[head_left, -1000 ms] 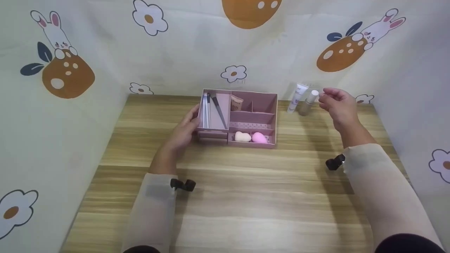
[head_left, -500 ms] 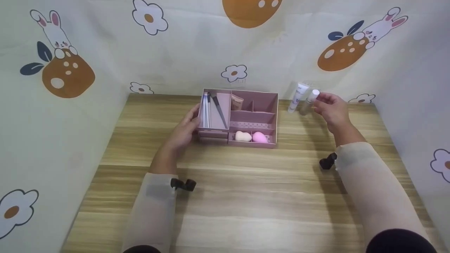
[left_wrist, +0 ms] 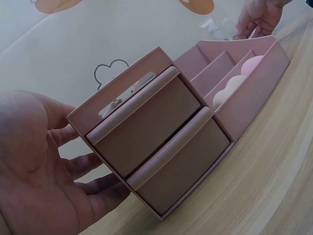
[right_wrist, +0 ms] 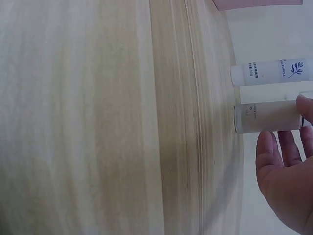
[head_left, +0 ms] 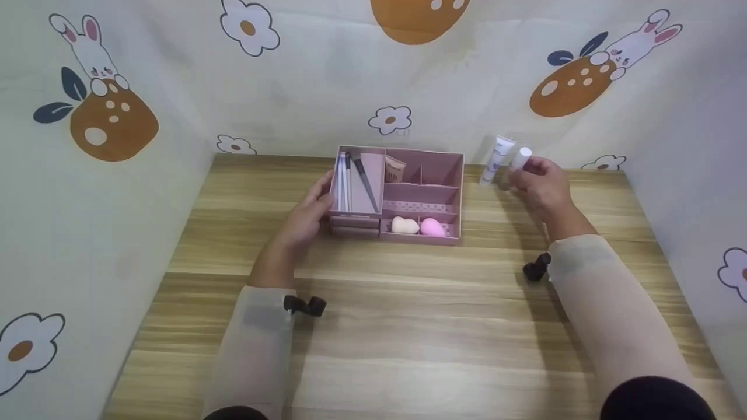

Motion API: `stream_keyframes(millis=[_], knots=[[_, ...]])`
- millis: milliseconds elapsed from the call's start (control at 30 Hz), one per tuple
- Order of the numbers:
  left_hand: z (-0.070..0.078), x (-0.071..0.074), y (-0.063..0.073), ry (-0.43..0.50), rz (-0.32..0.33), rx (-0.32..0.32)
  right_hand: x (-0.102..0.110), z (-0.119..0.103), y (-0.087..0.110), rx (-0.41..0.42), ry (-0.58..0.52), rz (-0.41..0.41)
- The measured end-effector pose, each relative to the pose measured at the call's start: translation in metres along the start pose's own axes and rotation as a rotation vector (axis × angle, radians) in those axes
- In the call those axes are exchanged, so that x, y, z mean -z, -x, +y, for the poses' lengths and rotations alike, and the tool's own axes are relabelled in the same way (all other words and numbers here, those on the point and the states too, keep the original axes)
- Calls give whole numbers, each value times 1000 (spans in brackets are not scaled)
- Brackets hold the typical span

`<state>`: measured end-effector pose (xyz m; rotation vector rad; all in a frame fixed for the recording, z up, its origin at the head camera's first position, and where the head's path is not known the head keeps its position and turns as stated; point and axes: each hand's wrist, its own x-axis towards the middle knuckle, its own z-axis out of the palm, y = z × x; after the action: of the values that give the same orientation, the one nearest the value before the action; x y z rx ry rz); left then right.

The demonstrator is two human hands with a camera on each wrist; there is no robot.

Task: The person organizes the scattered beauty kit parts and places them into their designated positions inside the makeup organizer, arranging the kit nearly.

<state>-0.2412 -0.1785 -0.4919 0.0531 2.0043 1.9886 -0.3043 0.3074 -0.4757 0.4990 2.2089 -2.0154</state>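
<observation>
A pink desk organizer (head_left: pixel 420 198) stands on the table, its left side touched by the extended fingers of my left hand (head_left: pixel 303 219). In the left wrist view that hand (left_wrist: pixel 54 171) lies along the outer wall, next to two closed drawers (left_wrist: pixel 146 127). My right hand (head_left: pixel 543 189) is at a small beige bottle (right_wrist: pixel 269 116) with a white cap (head_left: pixel 523 154). Thumb and fingers close around its upper part in the right wrist view, and the bottle stands upright on the table. Left of it a white squeeze tube (head_left: pixel 496 160) stands on its cap.
In the organizer are several slim brushes or pens (head_left: pixel 353 181), a small beige tube (head_left: pixel 394 169), a cream sponge (head_left: pixel 404 226) and a pink sponge (head_left: pixel 432 227). A patterned cloth (head_left: pixel 327 76) hangs close behind the bottle and tube.
My right hand has moved left from beside the bottle and taken hold of it. The left hand keeps its place on the organizer's side.
</observation>
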Motion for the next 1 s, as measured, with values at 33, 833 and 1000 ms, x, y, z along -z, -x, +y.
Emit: stream_keyframes(millis=[33,833,1000], knots=[[0,0,0,1,-2,-3,1,0,1,4,-19,9],[0,1,0,-29,2,-8,8,1,-3,232,-60,112],[-1,1,-1,-44,0,-28,10,0,2,297,-105,103]])
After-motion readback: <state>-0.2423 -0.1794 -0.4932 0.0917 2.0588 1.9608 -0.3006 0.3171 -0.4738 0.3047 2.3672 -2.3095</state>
